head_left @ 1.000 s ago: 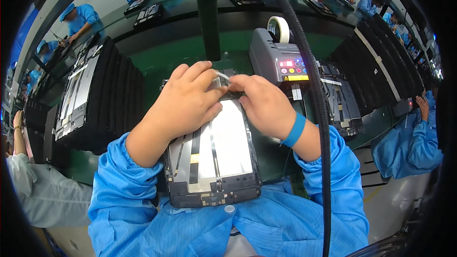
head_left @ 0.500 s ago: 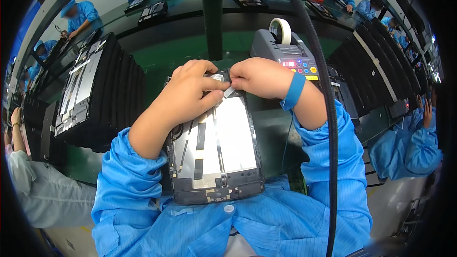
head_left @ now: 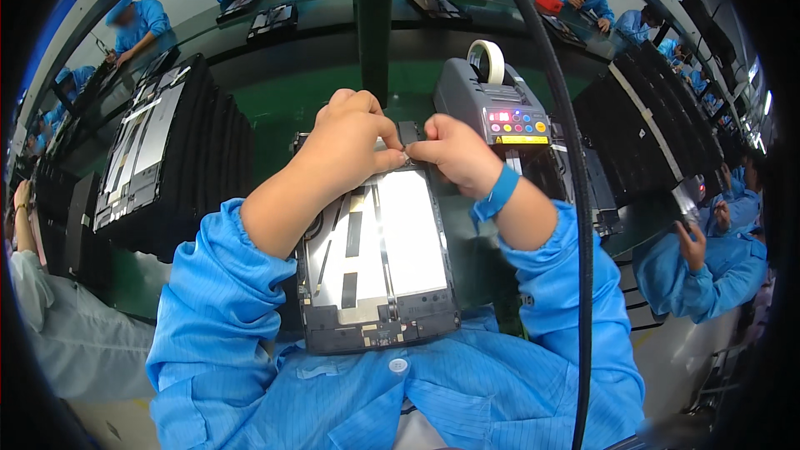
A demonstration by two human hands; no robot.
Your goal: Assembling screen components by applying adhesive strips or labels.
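An open tablet-like device, with a bright silver plate in a black frame, lies before me, its near edge against my blue smock. Over its far edge my left hand is bent, thumb and index finger closed together. My right hand, with a blue wrist strap, meets it there from the right, fingertips closed and the other fingers curled. The fingertips of both hands almost touch above the black far end of the device. Whatever small piece is between them is too hidden to name.
Beyond my right hand stands a grey tape dispenser with a cream tape roll. Stacks of similar devices rise at left and black trays at right. A dark cable hangs at right. Co-workers sit around the green table.
My right hand has lowered and turned, its wrist coming nearer to me. My left fingers have closed in toward it. The pale strip seen earlier between the fingertips is now mostly hidden.
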